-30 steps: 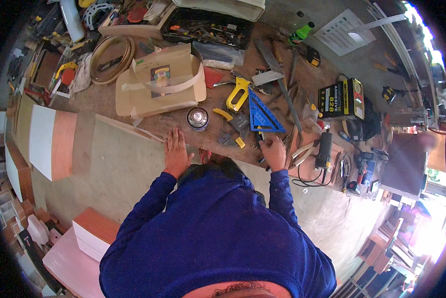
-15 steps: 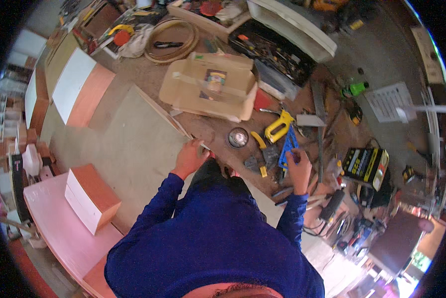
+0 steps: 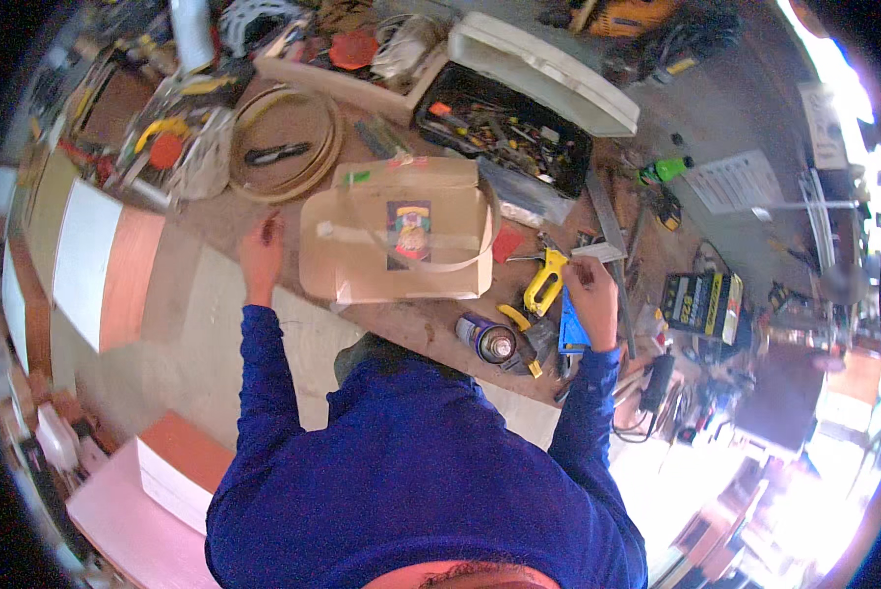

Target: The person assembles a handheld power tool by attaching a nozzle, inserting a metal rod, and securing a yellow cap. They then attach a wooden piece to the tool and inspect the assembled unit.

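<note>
My left hand is over the near edge of the workbench, just below a coil of brown edging strip. Its fingers point forward with a gap between them, slightly blurred, and I see nothing held. My right hand has its fingers curled together above a blue triangular square; whatever may be between the fingertips is hidden. Beside it lie a yellow staple gun and a small white block. A spray can lies nearer me. Between my hands is a flattened cardboard box.
An open toolbox full of small tools stands at the back. A black and yellow box and a green bottle are on the right. White and brown panels stand at the left, with a pink-topped surface below.
My left hand has moved forward and left, from the bench edge near my body to below the coil. My right hand has shifted slightly forward, its fingers drawn closer together. The view has turned.
</note>
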`<move>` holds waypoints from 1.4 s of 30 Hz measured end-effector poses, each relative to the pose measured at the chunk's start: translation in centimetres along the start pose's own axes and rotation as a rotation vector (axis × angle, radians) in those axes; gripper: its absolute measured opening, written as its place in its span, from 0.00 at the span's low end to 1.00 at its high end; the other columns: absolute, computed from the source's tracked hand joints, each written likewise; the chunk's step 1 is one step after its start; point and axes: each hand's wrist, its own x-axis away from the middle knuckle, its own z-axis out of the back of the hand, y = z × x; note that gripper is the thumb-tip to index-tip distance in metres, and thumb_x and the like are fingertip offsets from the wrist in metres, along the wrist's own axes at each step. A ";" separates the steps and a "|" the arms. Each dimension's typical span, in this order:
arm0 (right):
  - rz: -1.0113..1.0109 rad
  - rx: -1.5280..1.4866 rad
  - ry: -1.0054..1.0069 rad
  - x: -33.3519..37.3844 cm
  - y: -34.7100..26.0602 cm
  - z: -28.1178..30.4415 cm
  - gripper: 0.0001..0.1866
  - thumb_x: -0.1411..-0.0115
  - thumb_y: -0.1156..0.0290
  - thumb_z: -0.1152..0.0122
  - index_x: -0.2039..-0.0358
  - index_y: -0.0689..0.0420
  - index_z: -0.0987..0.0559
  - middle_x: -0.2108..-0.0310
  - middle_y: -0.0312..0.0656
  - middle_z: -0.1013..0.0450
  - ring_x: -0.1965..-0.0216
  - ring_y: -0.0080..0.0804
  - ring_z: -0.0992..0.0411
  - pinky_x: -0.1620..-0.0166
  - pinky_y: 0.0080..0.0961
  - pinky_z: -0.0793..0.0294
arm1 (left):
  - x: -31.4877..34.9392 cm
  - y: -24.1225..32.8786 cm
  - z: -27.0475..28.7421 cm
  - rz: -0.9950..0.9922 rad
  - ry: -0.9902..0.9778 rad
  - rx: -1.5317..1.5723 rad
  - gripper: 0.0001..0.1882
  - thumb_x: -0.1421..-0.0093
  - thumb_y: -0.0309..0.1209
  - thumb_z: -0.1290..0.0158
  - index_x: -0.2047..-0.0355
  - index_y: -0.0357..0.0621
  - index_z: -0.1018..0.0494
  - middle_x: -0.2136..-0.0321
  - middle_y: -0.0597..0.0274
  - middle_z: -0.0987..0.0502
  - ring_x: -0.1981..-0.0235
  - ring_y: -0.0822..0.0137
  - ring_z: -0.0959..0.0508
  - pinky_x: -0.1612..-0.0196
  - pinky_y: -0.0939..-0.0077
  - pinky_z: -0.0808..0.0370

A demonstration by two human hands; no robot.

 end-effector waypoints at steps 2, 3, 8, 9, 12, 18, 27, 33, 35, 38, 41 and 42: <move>-0.007 0.024 -0.049 -1.6 -1.5 -0.4 0.16 0.38 0.65 0.32 0.55 0.63 0.18 0.66 0.46 0.18 0.66 0.27 0.22 0.58 0.28 0.23 | -4.1 -1.6 -0.8 0.053 -0.027 -0.083 0.18 0.32 0.40 0.45 0.47 0.42 0.21 0.58 0.47 0.16 0.56 0.47 0.17 0.52 0.57 0.22; -0.044 0.051 -0.071 -2.7 -2.2 -0.7 0.17 0.38 0.64 0.32 0.55 0.63 0.18 0.67 0.46 0.18 0.66 0.27 0.22 0.58 0.28 0.23 | -6.2 -2.2 -1.2 -0.031 -0.001 -0.167 0.18 0.31 0.40 0.45 0.46 0.43 0.21 0.55 0.46 0.17 0.52 0.45 0.19 0.48 0.55 0.24; 0.090 0.119 -0.087 -9.1 -3.9 -2.6 0.17 0.41 0.61 0.30 0.59 0.61 0.18 0.65 0.52 0.19 0.66 0.46 0.19 0.61 0.36 0.21 | -15.2 -3.1 -2.9 -0.284 -0.021 -0.464 0.20 0.30 0.40 0.47 0.42 0.46 0.24 0.43 0.43 0.25 0.37 0.39 0.31 0.34 0.50 0.35; 0.081 0.118 -0.104 -10.6 -4.0 -3.1 0.17 0.41 0.61 0.30 0.59 0.61 0.18 0.65 0.52 0.19 0.65 0.47 0.19 0.60 0.37 0.21 | -16.3 -3.1 -3.3 -0.260 -0.076 -0.466 0.21 0.30 0.40 0.47 0.42 0.46 0.24 0.42 0.43 0.25 0.37 0.39 0.31 0.34 0.49 0.35; 0.085 0.128 -0.141 -15.8 -3.6 -5.1 0.16 0.42 0.61 0.31 0.59 0.60 0.17 0.65 0.51 0.19 0.62 0.50 0.20 0.57 0.41 0.20 | -17.7 -3.4 -4.3 -0.354 -0.155 -0.612 0.22 0.31 0.40 0.46 0.41 0.44 0.26 0.42 0.42 0.27 0.39 0.39 0.30 0.36 0.45 0.35; 0.173 0.413 -0.153 -25.7 -1.4 -11.9 0.14 0.39 0.63 0.36 0.57 0.56 0.18 0.62 0.50 0.20 0.60 0.54 0.21 0.56 0.45 0.21 | -16.9 -3.4 -5.5 -0.152 -0.202 -0.343 0.21 0.34 0.37 0.43 0.43 0.45 0.25 0.43 0.43 0.26 0.41 0.39 0.29 0.37 0.45 0.34; 0.297 0.722 -0.115 -32.4 -0.2 -19.2 0.13 0.36 0.64 0.41 0.51 0.48 0.18 0.54 0.47 0.24 0.59 0.53 0.20 0.56 0.48 0.18 | -17.1 -1.5 -4.8 -0.195 -0.181 -0.505 0.20 0.34 0.39 0.43 0.44 0.47 0.24 0.43 0.47 0.26 0.42 0.42 0.28 0.38 0.47 0.33; 0.221 0.806 -0.268 -32.1 0.9 -19.6 0.20 0.33 0.67 0.50 0.42 0.47 0.22 0.39 0.49 0.29 0.52 0.53 0.20 0.52 0.50 0.17 | -17.2 -1.9 -5.1 -0.217 -0.158 -0.571 0.20 0.34 0.39 0.43 0.44 0.48 0.24 0.43 0.47 0.26 0.42 0.42 0.28 0.38 0.48 0.33; 0.230 0.816 -0.287 -32.2 0.9 -19.7 0.20 0.33 0.67 0.49 0.42 0.47 0.22 0.40 0.48 0.29 0.52 0.53 0.20 0.52 0.50 0.17 | -17.1 -1.7 -4.9 -0.192 -0.173 -0.565 0.21 0.34 0.40 0.43 0.44 0.47 0.24 0.43 0.46 0.26 0.42 0.42 0.28 0.38 0.47 0.34; 0.283 0.799 -0.238 -32.4 0.9 -19.9 0.17 0.33 0.65 0.47 0.45 0.48 0.21 0.44 0.47 0.28 0.54 0.53 0.20 0.54 0.48 0.17 | -17.0 -1.4 -4.7 -0.153 -0.204 -0.535 0.21 0.34 0.41 0.44 0.44 0.47 0.24 0.43 0.45 0.26 0.42 0.41 0.28 0.38 0.46 0.34; 0.327 0.768 -0.128 -32.3 0.8 -20.1 0.12 0.32 0.64 0.43 0.51 0.49 0.19 0.50 0.48 0.25 0.58 0.53 0.20 0.56 0.46 0.18 | -16.9 -1.3 -4.8 -0.163 -0.184 -0.566 0.21 0.34 0.41 0.43 0.44 0.47 0.23 0.43 0.45 0.26 0.42 0.41 0.28 0.38 0.45 0.33; 0.314 0.768 -0.136 -32.3 0.8 -20.2 0.12 0.32 0.64 0.43 0.51 0.48 0.19 0.50 0.48 0.25 0.58 0.53 0.20 0.56 0.46 0.18 | -16.9 -1.3 -4.9 -0.179 -0.163 -0.589 0.21 0.34 0.41 0.43 0.44 0.47 0.23 0.44 0.45 0.26 0.42 0.41 0.28 0.38 0.45 0.33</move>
